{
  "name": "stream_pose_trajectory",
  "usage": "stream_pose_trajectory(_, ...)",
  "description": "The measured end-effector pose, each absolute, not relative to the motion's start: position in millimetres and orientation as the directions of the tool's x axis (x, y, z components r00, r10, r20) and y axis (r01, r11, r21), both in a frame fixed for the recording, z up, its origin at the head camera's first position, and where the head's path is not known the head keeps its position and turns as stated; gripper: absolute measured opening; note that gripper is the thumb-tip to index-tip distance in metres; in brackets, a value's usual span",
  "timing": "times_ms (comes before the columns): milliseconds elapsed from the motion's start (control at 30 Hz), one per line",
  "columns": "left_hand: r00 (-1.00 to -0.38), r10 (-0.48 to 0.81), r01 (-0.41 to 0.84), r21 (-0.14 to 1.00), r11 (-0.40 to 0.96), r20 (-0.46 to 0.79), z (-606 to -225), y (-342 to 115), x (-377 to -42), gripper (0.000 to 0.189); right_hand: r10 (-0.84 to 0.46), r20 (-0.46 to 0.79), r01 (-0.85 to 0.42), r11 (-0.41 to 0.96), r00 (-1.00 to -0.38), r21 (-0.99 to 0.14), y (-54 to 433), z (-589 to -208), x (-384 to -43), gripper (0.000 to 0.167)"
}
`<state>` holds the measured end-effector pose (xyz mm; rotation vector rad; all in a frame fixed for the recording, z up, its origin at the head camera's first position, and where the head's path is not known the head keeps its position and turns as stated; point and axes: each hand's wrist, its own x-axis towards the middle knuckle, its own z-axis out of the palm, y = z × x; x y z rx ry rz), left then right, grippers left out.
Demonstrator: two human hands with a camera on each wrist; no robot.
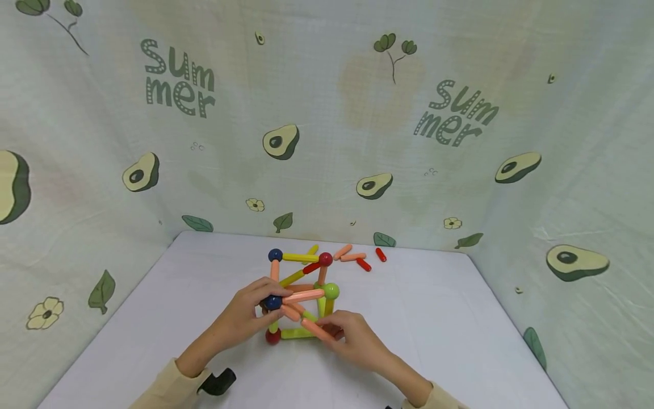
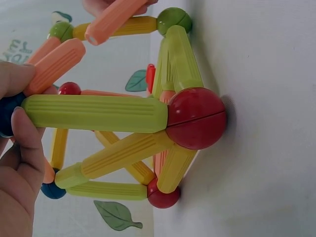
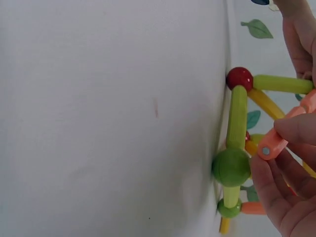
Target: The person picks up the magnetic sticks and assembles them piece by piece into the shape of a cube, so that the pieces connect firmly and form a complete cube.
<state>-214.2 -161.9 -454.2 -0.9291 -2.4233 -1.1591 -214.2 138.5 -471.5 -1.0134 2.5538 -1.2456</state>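
A cube-like frame of magnetic sticks and balls stands on the table. My left hand [image 1: 247, 312] grips its near upper-left corner, fingers and thumb around a dark blue ball [image 1: 273, 302]. From that ball a yellow-green stick [image 2: 94, 113] runs down to a red ball [image 2: 196, 118] on the table, and a short salmon stick [image 2: 57, 66] sticks out at an angle. My right hand [image 1: 355, 339] pinches a loose salmon magnetic stick [image 3: 274, 143] between thumb and fingers, its silvery end showing. One end of this stick lies close to the short salmon one. A green ball [image 1: 331, 291] forms the near upper-right corner.
Behind the frame lie several loose sticks, among them a salmon one [image 1: 353, 257] and a red one [image 1: 380, 254]. A printed cloth [image 1: 327, 204] hangs around the back and sides of the white table [image 1: 434, 318].
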Motion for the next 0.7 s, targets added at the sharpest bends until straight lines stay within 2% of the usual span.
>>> stream_pose_trajectory(400, -0.726, 0.429, 0.687, 0.56, 0.463, 0.537, -450, -163, -215, 0.039, -0.611, 0.267, -0.582, 0.401, -0.745, -0.707, 127, -469, -210, 0.029)
stream_pose_trajectory(600, -0.731, 0.431, 0.683, 0.566, 0.462, 0.529, -452, -162, -215, 0.04, -0.595, 0.207, -0.531, 0.443, -0.777, -0.722, 129, -466, -208, 0.035)
stream_pose_trajectory(700, -0.736, 0.431, 0.677, 0.572, 0.464, 0.522, -452, -162, -214, 0.042, -0.585, 0.183, -0.508, 0.457, -0.79, -0.73, 133, -466, -208, 0.032)
